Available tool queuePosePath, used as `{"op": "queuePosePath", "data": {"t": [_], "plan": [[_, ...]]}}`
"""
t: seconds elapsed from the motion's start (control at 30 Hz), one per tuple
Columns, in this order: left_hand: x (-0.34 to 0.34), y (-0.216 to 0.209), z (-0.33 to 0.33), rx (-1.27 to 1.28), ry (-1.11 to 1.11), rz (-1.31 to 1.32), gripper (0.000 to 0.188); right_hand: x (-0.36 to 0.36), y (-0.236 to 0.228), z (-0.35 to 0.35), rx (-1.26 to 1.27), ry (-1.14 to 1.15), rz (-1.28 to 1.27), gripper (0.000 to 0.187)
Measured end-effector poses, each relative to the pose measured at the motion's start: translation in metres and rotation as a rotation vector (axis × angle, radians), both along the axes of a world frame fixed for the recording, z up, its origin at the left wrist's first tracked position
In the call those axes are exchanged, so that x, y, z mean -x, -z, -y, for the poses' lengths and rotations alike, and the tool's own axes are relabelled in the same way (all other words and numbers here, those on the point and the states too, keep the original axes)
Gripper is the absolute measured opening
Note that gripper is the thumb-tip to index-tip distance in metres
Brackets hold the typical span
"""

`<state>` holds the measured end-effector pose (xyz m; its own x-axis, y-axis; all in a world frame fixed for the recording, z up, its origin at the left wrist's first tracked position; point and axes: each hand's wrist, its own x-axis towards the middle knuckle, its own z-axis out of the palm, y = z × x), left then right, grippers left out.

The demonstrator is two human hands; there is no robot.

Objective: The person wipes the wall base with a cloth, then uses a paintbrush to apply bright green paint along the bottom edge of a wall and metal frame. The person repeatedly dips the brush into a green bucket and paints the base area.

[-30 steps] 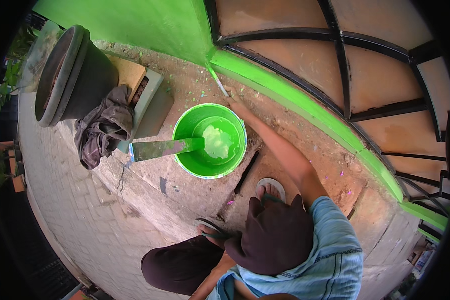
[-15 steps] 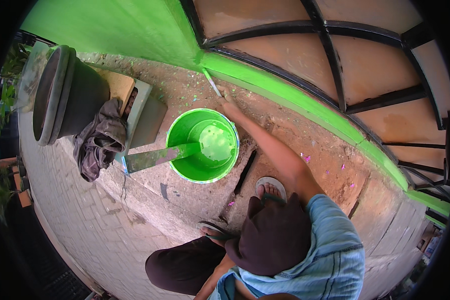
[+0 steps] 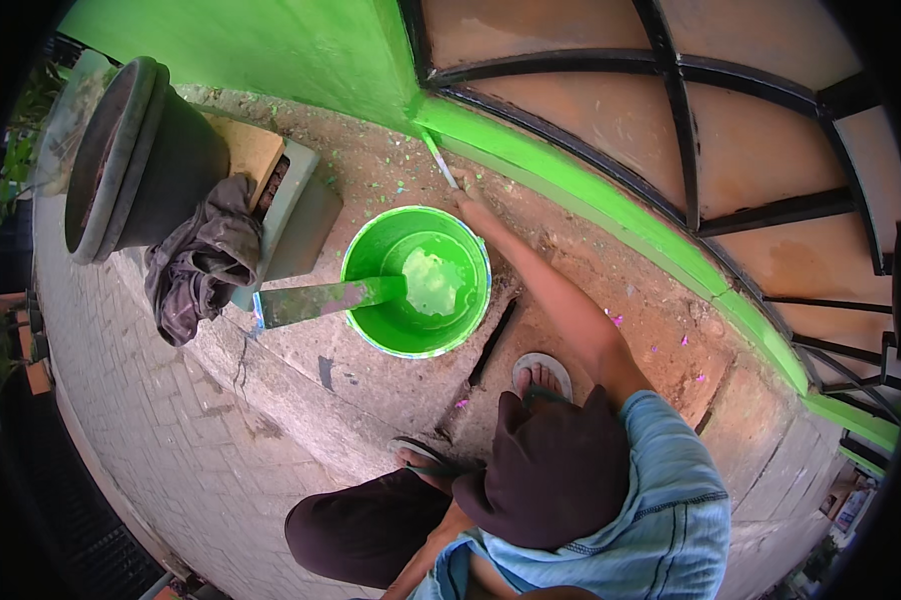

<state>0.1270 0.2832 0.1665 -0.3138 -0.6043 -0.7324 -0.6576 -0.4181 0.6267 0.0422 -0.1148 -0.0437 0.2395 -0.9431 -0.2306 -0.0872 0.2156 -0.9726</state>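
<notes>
My right hand (image 3: 468,197) is closed around a slim paintbrush (image 3: 438,158), its pale handle streaked with green. The brush's green tip meets the foot of the bright green wall (image 3: 261,45), at the corner where the low green ledge (image 3: 571,180) begins. Below my right forearm stands a bucket (image 3: 363,240) coated inside with green paint, with a pool of it at the bottom. A flat paint-smeared strip (image 3: 311,303) leans out over the bucket's left rim. My left forearm (image 3: 433,550) runs in beside my dark trousers; the left hand is hidden behind my leg.
A large dark plant pot (image 3: 161,170) lies tipped at the left by a grey block (image 3: 301,225) with a dark rag (image 3: 203,255) draped on it. A black-framed panel (image 3: 581,110) rises above the ledge. My sandalled foot (image 3: 543,378) rests on rough concrete; paving (image 3: 191,440) lies lower left.
The view has shifted slightly, so the bucket and pot sit a little higher in it. My right hand still holds the brush at the wall corner, its tip seemingly a touch lower along the base.
</notes>
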Motion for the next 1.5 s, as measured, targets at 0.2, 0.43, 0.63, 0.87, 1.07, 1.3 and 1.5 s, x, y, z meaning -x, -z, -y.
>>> {"op": "queuePosePath", "data": {"t": [0.2, 0.43, 0.63, 0.87, 1.07, 1.3, 1.5], "plan": [[-0.003, 0.0, -0.003, -0.006, -0.033, -0.002, 0.044, 0.039, -0.015, -0.057, -0.016, 0.194, 0.033, 0.031], [-0.001, 0.002, -0.005, -0.027, -0.03, -0.011, 0.044, 0.018, -0.01, -0.034, 0.065, -0.023, 0.017, 0.032], [0.008, 0.002, 0.003, -0.019, -0.001, -0.033, 0.044, 0.018, 0.009, -0.002, 0.098, 0.056, -0.004, 0.033], [0.007, -0.014, 0.006, 0.054, -0.064, -0.004, 0.044, 0.073, -0.031, -0.063, 0.126, 0.029, -0.157, 0.032], [-0.007, -0.016, 0.013, 0.428, -0.109, 0.275, 0.025, 0.129, -0.152, -0.071, 0.171, -0.125, -0.367, 0.022], [0.003, -0.02, -0.009, 0.48, -0.112, 0.291, 0.035, 0.084, -0.256, -0.017, 0.611, -0.47, -1.007, 0.018], [0.001, -0.024, -0.01, 0.438, -0.086, 0.311, 0.043, 0.019, -0.239, 0.03, 0.874, -0.743, -1.08, 0.025]]}}
